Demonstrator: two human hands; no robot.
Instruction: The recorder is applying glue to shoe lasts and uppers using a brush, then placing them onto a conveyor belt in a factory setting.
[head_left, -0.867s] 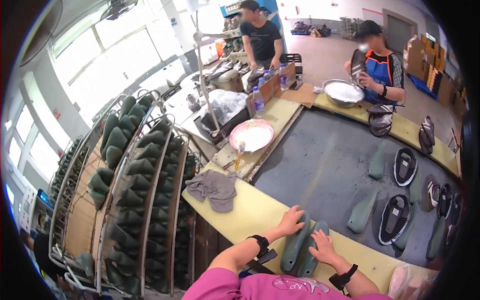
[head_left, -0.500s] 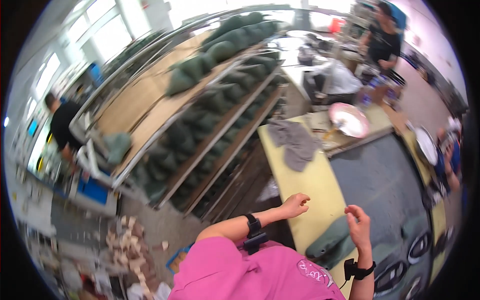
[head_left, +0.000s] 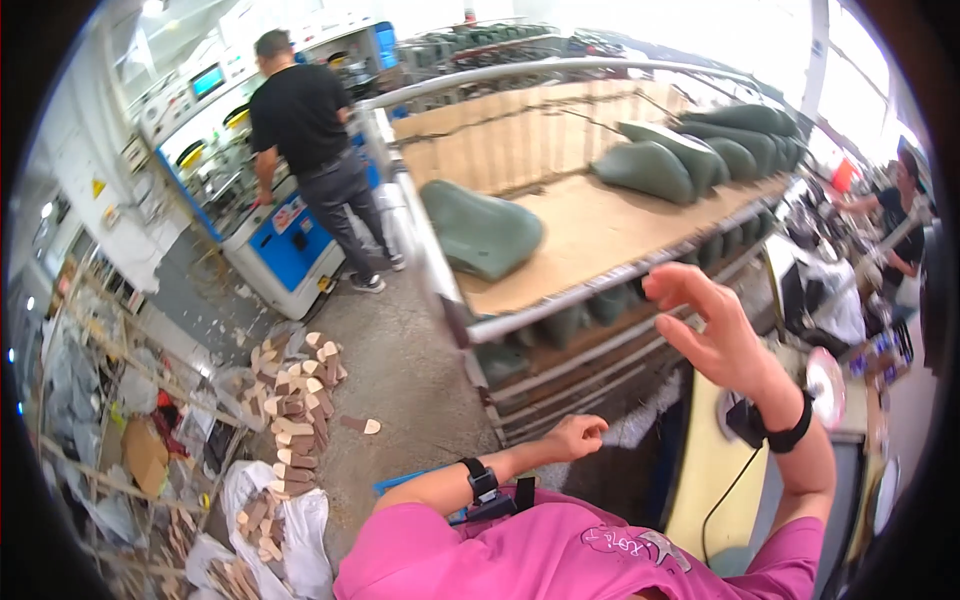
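My right hand (head_left: 712, 328) is raised in front of a metal rack (head_left: 570, 312), its thumb and fingers apart with nothing between them. Lower down, my left hand (head_left: 580, 437) is held before my body with its fingers loosely curled, and I see nothing in it. On the rack's cardboard-lined top shelf lies a smooth, curved dark green piece (head_left: 482, 230), alone at the left end. Farther right stands a row of similar green pieces (head_left: 650, 170). More of them fill the lower shelves, partly hidden by the rails.
A yellow-topped table (head_left: 700, 475) is at my right. Brown and cream sole-shaped pieces (head_left: 300, 395) are heaped on the floor at left, by a white plastic bag (head_left: 300, 540). One person (head_left: 305, 125) stands at a blue-and-white machine (head_left: 290, 255); another person (head_left: 900, 215) is at far right.
My view has swung left, toward the rack and the person at the machine. My right hand has risen from above the table to before the rack. The left hand stays low.
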